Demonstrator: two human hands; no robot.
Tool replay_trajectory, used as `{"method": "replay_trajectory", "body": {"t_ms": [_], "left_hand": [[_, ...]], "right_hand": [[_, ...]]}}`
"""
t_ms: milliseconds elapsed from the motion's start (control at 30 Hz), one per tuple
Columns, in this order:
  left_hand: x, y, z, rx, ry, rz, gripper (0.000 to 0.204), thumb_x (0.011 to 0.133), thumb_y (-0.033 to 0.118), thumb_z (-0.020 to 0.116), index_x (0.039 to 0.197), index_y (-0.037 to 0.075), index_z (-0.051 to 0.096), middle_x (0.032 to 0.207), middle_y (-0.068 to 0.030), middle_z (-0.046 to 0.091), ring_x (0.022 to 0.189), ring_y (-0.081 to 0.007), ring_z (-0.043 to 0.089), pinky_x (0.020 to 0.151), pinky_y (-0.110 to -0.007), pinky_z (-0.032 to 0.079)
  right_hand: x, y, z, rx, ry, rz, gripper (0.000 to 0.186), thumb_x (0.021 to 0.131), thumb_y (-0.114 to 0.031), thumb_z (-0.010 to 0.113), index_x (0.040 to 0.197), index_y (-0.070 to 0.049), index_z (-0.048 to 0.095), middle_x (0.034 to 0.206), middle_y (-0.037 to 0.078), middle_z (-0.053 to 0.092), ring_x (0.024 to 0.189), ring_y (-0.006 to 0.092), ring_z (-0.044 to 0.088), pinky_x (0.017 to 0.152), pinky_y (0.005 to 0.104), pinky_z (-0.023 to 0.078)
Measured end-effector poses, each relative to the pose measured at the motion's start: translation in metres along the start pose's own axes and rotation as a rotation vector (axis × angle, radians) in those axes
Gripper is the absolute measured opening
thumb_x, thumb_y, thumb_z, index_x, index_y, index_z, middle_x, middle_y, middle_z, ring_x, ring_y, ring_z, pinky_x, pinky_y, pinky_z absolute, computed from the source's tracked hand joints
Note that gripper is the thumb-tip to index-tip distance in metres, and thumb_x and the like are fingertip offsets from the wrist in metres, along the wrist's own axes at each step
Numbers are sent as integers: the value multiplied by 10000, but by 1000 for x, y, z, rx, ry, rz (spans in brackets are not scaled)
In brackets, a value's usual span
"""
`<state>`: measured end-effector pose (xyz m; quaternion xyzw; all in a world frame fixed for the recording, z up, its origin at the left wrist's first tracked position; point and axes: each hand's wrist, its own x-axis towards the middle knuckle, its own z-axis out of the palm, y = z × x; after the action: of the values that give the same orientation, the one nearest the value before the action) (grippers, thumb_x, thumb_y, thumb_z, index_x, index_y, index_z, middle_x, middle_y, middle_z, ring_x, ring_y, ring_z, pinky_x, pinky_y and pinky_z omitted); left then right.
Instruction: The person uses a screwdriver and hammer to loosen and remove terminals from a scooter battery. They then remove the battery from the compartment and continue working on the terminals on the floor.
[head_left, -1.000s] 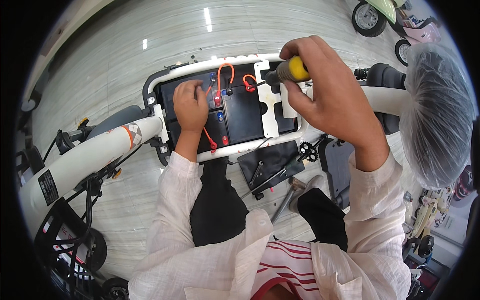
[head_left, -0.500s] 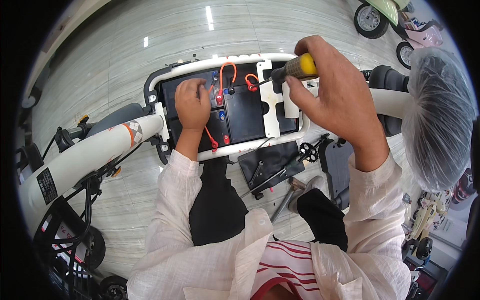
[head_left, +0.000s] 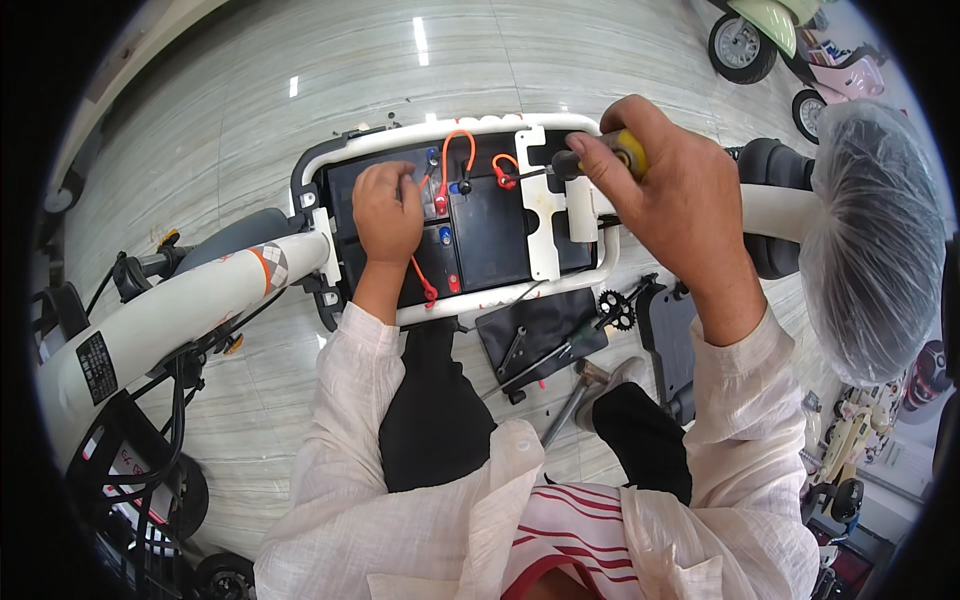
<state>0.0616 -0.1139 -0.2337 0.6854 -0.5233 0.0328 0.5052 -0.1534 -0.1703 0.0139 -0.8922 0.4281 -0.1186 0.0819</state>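
Note:
My right hand [head_left: 675, 205] is closed around the yellow and black handle of a screwdriver [head_left: 568, 165]. Its dark shaft points left across a white metal bracket [head_left: 541, 205], toward the red-capped terminal at the end of a short orange wire [head_left: 503, 172]. I cannot tell whether the tip touches the terminal. My left hand [head_left: 388, 215] rests over the black batteries [head_left: 487, 230] on the left, fingers curled in; whatever they hold, if anything, is hidden. A looped orange wire [head_left: 460, 134] and blue and red terminals lie just right of it.
A white tubular frame [head_left: 470, 306] surrounds the batteries, with a thick white tube [head_left: 200, 285] leading left. Below lie a black sheet [head_left: 545, 335] with tools, a hammer [head_left: 572, 400] and a dark panel [head_left: 665, 340]. A plastic-wrapped seat [head_left: 875, 240] stands at right.
My right hand has turned and come slightly lower, so the screwdriver lies flatter with its handle rolled in my fingers. My left hand stays nearly in place.

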Motion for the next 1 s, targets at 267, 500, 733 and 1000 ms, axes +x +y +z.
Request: {"method": "replay_trajectory", "body": {"t_ms": [267,500,733,1000], "left_hand": [[1,2,0,0,6,-8,98,787,22,588,854,35,658,875,-115,659,884,-319,611,829,-405,469],[2,4,1,-9,8,3,98,782,21,588,850,33,657,868,-116,655,873,-318,610,829,-405,467],[1,2,-1,-7,5,-4,97,781,24,589,850,34,656,866,-116,653,876,-317,609,833,-405,465],[1,3,0,-6,8,5,96,783,24,592,853,38,656,870,-111,654,884,-314,609,837,-405,465]], "right_hand": [[0,5,2,38,118,-139,256,805,-224,705,913,-34,572,685,126,622,626,338,608,603,417,462],[-1,14,4,-1,205,-299,360,830,-338,713,940,-20,585,731,142,634,643,316,626,616,406,488],[-4,-4,-7,32,-94,172,307,802,-253,721,981,-40,593,792,135,630,698,329,615,688,419,482],[-6,1,-7,16,25,-39,322,835,-279,706,1015,-44,581,820,137,654,747,312,646,645,364,490]]}}
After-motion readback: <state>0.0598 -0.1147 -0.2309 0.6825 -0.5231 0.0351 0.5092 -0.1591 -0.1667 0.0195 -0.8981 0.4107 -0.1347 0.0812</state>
